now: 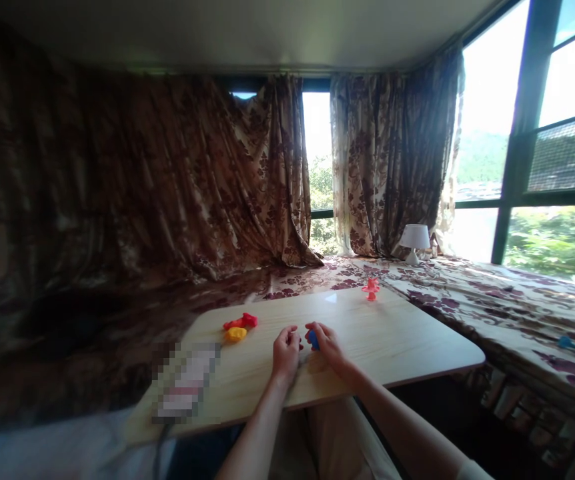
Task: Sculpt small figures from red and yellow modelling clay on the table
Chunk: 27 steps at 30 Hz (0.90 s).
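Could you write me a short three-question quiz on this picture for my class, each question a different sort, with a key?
1. Which hand holds the blue piece?
2. True or false: the lamp stands beyond the table.
3. What colour is the piece right beside the red piece at the table's left?
A) green
B) yellow
C) white

Key:
1. The right hand.
2. True.
3. B, the yellow piece.

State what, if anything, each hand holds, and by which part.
The right hand holds a small blue object; the hand hides which part it grips. Whether the curled left hand holds anything cannot be told.
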Available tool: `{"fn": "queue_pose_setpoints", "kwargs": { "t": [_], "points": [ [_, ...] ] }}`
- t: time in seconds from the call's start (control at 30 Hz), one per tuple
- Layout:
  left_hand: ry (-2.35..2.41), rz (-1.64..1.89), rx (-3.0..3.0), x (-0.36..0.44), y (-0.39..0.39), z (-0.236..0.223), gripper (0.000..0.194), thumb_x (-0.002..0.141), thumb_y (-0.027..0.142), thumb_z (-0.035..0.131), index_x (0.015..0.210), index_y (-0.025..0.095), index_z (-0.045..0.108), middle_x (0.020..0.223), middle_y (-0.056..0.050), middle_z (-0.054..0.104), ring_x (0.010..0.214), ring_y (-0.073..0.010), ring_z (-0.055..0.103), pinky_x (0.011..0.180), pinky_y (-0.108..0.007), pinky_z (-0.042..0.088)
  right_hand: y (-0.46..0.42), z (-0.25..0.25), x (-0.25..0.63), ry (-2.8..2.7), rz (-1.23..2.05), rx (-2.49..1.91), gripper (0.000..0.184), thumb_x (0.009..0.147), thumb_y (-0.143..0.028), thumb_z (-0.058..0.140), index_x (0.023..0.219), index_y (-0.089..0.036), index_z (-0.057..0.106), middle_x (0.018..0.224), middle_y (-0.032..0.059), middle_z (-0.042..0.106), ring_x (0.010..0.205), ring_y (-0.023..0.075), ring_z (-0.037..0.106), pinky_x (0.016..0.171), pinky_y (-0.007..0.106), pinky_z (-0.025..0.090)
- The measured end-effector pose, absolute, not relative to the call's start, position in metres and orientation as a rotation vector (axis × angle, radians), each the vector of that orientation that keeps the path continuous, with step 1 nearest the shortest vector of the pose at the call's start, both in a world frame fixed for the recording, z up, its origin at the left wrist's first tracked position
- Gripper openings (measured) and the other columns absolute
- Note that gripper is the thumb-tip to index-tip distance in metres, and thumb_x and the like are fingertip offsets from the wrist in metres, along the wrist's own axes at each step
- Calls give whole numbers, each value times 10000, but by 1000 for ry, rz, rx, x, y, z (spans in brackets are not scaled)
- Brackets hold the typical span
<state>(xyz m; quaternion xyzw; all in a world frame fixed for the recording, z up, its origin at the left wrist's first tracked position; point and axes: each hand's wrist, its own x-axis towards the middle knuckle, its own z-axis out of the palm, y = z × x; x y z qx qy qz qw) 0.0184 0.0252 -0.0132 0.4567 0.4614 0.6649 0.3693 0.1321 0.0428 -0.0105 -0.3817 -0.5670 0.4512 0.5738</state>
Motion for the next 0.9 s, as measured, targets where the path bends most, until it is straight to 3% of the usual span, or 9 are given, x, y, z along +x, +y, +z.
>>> {"fn": "queue_pose_setpoints", "kwargs": {
  "t": [0.5, 0.7, 0.9],
  "points": [
    [1183, 1701, 1200, 19, 23, -13, 284, 656, 314, 585, 862, 125, 635, 619, -8, 596, 540, -115, 559, 536, -232, 457, 44, -11, 130, -1332, 1071, -900, 462, 736, -562, 467, 797, -132, 626, 584, 14, 572, 517, 122, 529, 459, 220, 407],
    [1157, 1686, 1217, 19, 24, -13, 268, 646, 289, 581, 852, 125, 629, 597, 7, 594, 488, -104, 535, 517, -235, 452, 47, -13, 123, -1341, 1072, -941, 485, 734, -627, 430, 658, -160, 536, 464, -44, 465, 349, 76, 404, 339, 197, 296],
    [1152, 1698, 1207, 18, 24, -13, 267, 648, 303, 585, 839, 121, 627, 573, 16, 565, 488, -104, 535, 517, -233, 451, 47, -13, 121, -1364, 1006, -964, 438, 724, -569, 479, 585, -157, 527, 418, -50, 431, 327, 62, 352, 336, 197, 255]
  ]
}}
